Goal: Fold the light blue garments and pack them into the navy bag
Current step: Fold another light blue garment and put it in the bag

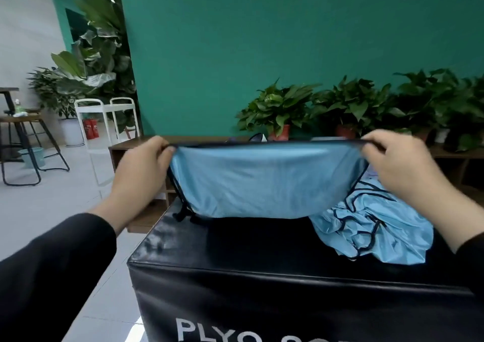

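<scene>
Above a black surface (262, 252) lettered "PLYO", the left hand (138, 168) and right hand (400, 166) each pinch the dark-trimmed top edge of a light blue garment (264, 179), stretched between them, with more light blue garments (366, 226) heaped under the right hand.

1. Left hand (141, 163) and right hand (400, 163) each pinched a dark-trimmed edge of a light blue garment (264, 181), stretched taut between them.
2. Second light blue garment (366, 229) lay crumpled on black plyo box (235, 289).
3. Potted plants (277, 108) stood behind, against green wall (262, 40).
</scene>
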